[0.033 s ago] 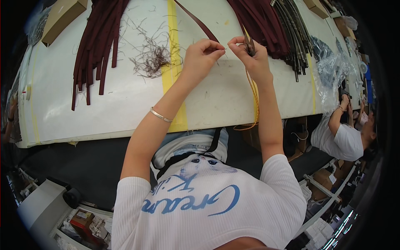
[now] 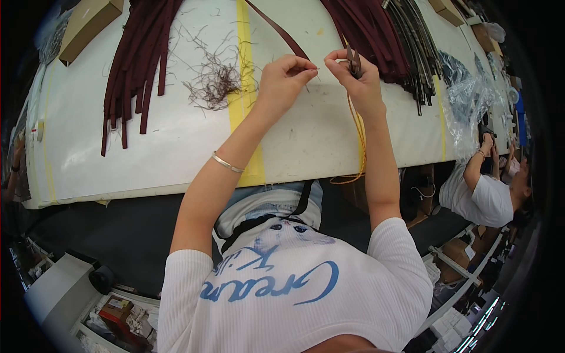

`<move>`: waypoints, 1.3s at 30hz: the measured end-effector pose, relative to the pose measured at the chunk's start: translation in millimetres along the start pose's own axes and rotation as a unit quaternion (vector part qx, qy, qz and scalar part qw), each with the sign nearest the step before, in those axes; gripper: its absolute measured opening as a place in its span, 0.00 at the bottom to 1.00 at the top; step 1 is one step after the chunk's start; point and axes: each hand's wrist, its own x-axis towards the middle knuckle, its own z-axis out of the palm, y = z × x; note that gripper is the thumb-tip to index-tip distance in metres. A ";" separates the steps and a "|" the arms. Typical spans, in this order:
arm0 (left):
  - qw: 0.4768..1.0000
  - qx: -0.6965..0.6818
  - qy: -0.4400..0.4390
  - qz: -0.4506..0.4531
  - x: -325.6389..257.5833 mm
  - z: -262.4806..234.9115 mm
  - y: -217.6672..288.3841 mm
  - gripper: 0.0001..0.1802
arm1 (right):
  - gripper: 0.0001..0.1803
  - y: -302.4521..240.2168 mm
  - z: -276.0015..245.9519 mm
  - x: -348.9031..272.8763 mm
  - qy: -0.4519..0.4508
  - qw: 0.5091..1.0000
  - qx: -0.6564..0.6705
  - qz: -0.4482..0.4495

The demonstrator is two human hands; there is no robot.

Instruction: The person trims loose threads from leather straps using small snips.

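Apparent thread trimming: left hand (image 2: 283,83) pinches the maroon strip (image 2: 284,33) near its end over the tabletop (image 2: 306,144); right hand (image 2: 366,83) grasps snips (image 2: 355,66), blades clear of it. Cutting would call for closing that gap.

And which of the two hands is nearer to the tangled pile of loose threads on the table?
Left. The left hand is just to the right of the pile of loose threads; the right hand, holding the snips, is farther right, beyond the left hand.
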 end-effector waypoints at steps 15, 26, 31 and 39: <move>0.991 -0.118 0.057 -0.016 4.9 -15.1 6.9 0.11 | 0.15 -9.9 -3.0 -4.4 0.075 0.957 -0.252 -0.124; 0.990 -0.126 0.056 -0.009 4.2 -14.2 9.1 0.12 | 0.14 -8.9 8.7 -6.7 0.035 0.926 -0.352 -0.130; 0.991 -0.119 0.065 -0.011 3.5 -13.2 9.2 0.11 | 0.14 -8.1 8.8 -6.9 0.035 0.922 -0.362 -0.130; 0.990 -0.123 0.067 -0.008 3.3 -13.6 10.7 0.11 | 0.14 -8.9 7.9 -6.6 0.042 0.916 -0.371 -0.147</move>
